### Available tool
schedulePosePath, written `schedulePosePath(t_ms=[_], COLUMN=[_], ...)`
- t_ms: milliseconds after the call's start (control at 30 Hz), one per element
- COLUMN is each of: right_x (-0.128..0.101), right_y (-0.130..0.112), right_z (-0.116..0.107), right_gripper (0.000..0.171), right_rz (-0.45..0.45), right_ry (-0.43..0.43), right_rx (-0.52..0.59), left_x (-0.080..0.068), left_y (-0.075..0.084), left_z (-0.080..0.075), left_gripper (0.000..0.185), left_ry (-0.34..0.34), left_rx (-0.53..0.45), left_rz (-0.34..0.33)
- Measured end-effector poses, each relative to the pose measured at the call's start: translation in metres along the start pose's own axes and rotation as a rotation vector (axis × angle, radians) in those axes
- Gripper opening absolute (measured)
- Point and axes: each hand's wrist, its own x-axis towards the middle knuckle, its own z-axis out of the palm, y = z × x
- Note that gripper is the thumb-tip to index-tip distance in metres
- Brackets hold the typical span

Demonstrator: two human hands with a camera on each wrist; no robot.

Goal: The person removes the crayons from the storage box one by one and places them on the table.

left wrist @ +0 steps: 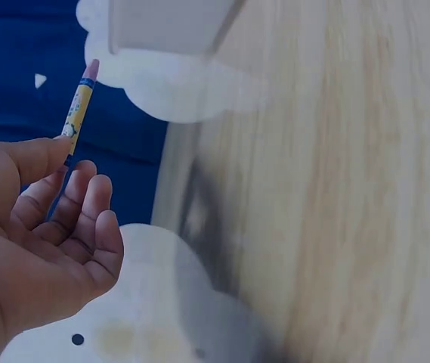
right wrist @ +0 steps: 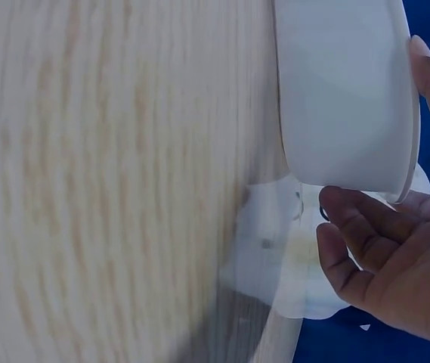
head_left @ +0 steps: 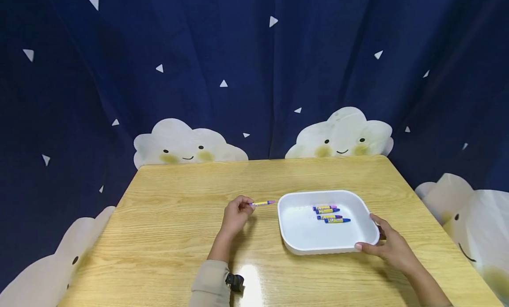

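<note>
Between thumb and fingertips, my left hand pinches a crayon by its end, just left of a white tray. In the left wrist view the crayon has a yellow wrapper with blue bands, and its pinkish-purple tip points away from the hand. Several similar crayons in yellow wrappers, with pink, purple and blue tips, lie inside the tray. At the tray's near right corner, my right hand grips the rim, thumb on the front edge. The right wrist view shows its fingers against the tray's outer wall.
The tray rests on a light wooden table. Behind and beside it hangs a dark blue curtain with white triangles and smiling clouds. A small black device is worn at the left sleeve.
</note>
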Motion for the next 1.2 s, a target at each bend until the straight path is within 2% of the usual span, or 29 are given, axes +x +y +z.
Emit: schedulePosePath(t_ms=[300, 467, 667, 933, 1200], right_x=[-0.001, -0.001, 0.0, -0.001, -0.002], right_y=[0.003, 0.001, -0.002, 0.0, 0.0], right_z=[0.005, 0.003, 0.0, 0.001, 0.002], right_gripper=[0.096, 0.096, 0.095, 0.096, 0.098], right_rz=[0.015, 0.014, -0.018, -0.008, 0.01], right_ry=[0.003, 0.012, 0.035, 0.032, 0.018], right_rx=[0.111, 0.065, 0.004, 0.009, 0.071], left_x=[0.015, 0.022, 0.03, 0.038, 0.037], left_y=[-0.019, -0.024, -0.024, -0.028, -0.031], left_z=[-0.003, -0.001, 0.005, 0.006, 0.005], left_gripper=[0.009, 0.01, 0.01, 0.009, 0.011], left_ry=[0.013, 0.015, 0.049, 0.12, 0.126], left_rx=[0.031, 0.074, 0.136, 0.282, 0.324], left_rz=[-0.039, -0.083, -0.126, -0.157, -0.17])
